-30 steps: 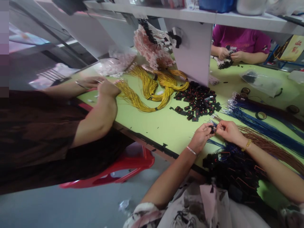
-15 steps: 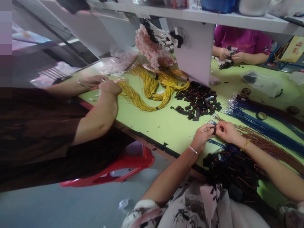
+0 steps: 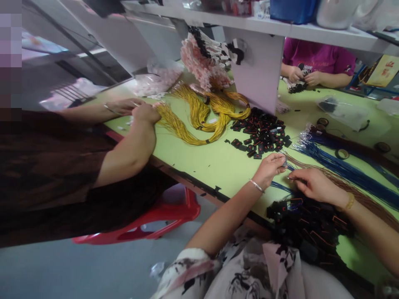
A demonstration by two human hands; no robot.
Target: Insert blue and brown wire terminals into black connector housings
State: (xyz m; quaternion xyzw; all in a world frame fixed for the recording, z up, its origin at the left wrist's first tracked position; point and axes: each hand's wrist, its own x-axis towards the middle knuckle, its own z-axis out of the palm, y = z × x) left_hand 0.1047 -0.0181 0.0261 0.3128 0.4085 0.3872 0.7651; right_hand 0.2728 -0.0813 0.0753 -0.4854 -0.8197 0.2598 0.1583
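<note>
My left hand (image 3: pixel 270 169) is closed, pinching a small dark connector housing (image 3: pixel 284 162) between thumb and fingertips. To its right and slightly lower, my right hand (image 3: pixel 316 185) is closed with finger and thumb on a thin wire (image 3: pixel 290 178), whose tip points toward the left hand. The wire's colour is hard to make out. Blue wires (image 3: pixel 280 186) lie between and below the hands, and brown wires (image 3: pixel 330 173) run behind the right hand. A heap of black housings with orange edges (image 3: pixel 311 230) sits below my right forearm. Loose black connector housings (image 3: pixel 260 133) are piled beyond my left hand.
Yellow wire bundles (image 3: pixel 215 133) lie across the green table (image 3: pixel 193 166). At left, a co-worker's hands (image 3: pixel 143 110) hold their ends; another person (image 3: pixel 318 62) works opposite. Blue wire bundles (image 3: pixel 343 164) and tape rolls (image 3: pixel 342 154) are at right. A shelf (image 3: pixel 218 18) hangs above.
My hands have come apart: the right moved right and down with the wire, the left tilted up slightly with the connector housing. The view shifted a little.
</note>
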